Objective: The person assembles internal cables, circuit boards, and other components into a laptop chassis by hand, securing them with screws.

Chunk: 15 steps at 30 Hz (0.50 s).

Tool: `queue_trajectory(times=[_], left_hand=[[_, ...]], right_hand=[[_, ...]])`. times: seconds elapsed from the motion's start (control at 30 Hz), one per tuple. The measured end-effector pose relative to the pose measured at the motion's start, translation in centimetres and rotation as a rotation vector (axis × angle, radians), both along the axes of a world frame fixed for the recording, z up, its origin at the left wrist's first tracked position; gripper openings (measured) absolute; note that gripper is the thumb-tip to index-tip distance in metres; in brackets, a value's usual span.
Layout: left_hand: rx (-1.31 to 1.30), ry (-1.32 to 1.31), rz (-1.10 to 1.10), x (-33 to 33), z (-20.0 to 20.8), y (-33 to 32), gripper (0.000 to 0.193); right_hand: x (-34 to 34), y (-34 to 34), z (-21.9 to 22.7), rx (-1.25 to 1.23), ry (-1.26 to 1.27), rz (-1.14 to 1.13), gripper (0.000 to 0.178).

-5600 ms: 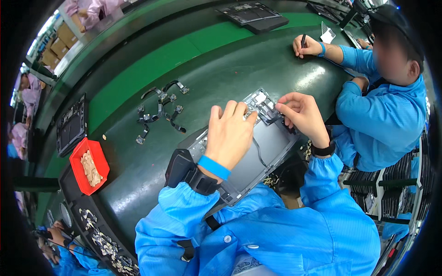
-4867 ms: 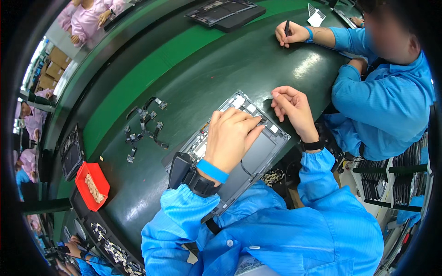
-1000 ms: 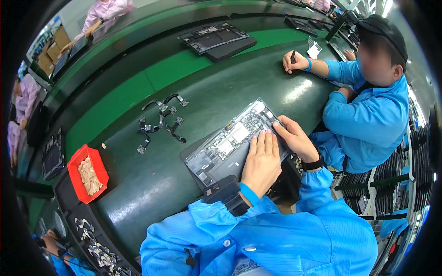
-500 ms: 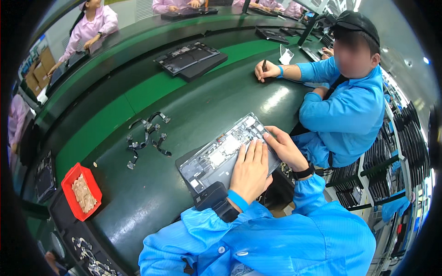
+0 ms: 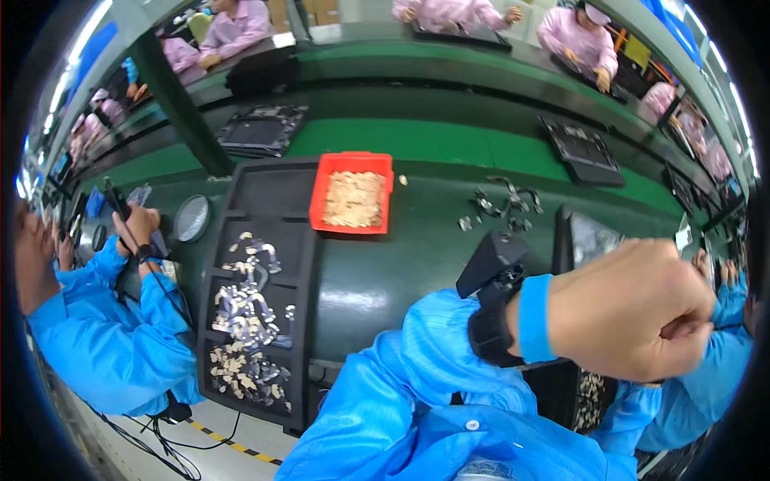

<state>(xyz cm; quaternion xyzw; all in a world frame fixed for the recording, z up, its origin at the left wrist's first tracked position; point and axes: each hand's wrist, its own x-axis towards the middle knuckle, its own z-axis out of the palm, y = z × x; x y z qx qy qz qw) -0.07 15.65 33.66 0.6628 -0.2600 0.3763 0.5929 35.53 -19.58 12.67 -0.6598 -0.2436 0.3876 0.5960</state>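
Nearest, L hand (image 5: 634, 309) is seen raised close to the camera at the right, curled into a tight fist; whether anything is gripped inside can't be told. A blue wristband and a black wrist-worn device (image 5: 493, 272) are worn on it. R hand isn't picked out w/ certainty.

Change vs. half a sec ago: both hands were laid flat on the open grey laptop base w/ exposed boards; now L hand is lifted clear and the view is swung left. Judged: contact w/ the unit is broken, so work on it is paused.

Only a strip of that grey laptop base (image 5: 592, 239) is seen, just behind the fist, at the right.

Left of the sleeve, a black moulded tray of small metal parts (image 5: 249, 321) is set at the near edge. Beyond it, a red plastic bin of pale bits (image 5: 353, 192); to its right, loose black cable pieces (image 5: 499, 204). At far left a co-worker's hand (image 5: 140, 228) is closed round a tool. Farthest, dark laptop bases (image 5: 261, 128) are laid along the green belt.
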Motion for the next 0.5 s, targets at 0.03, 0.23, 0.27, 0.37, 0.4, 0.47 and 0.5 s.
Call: queue_trajectory(times=[0.03, 0.23, 0.27, 0.37, 0.4, 0.47, 0.5], left_hand=[[-0.085, -0.122, 0.004, -1.2, 0.8, 1.0, 0.024], [-0.069, -0.622, 0.460, -11.7, 0.2, 4.5, 0.027], [-0.048, -0.640, 0.490, -13.1, 0.4, 5.0, 0.027], [0.019, -0.709, 0.310, -14.1, -0.1, 7.2, 0.028], [0.047, -0.708, 0.274, -14.7, -0.2, 7.5, 0.029], [0.088, -0.722, 0.151, -14.9, -0.6, 8.7, 0.030], [0.115, -0.726, 0.093, -15.2, -0.7, 9.5, 0.031]], right_hand=[[0.2, 4.3, 1.2, 0.032, -0.007, -0.025, 0.036], [-2.8, 32.3, 10.5, 0.133, -0.124, 0.006, 0.034], [-3.3, 37.0, 10.4, 0.104, -0.118, 0.032, 0.033], [-2.0, 45.9, 8.2, 0.120, 0.001, -0.001, 0.027], [-1.9, 48.9, 6.9, 0.088, -0.023, 0.029, 0.028], [0.8, 52.6, 4.6, 0.059, -0.108, -0.006, 0.028], [2.3, 54.1, 4.1, 0.066, -0.112, 0.003, 0.028]])
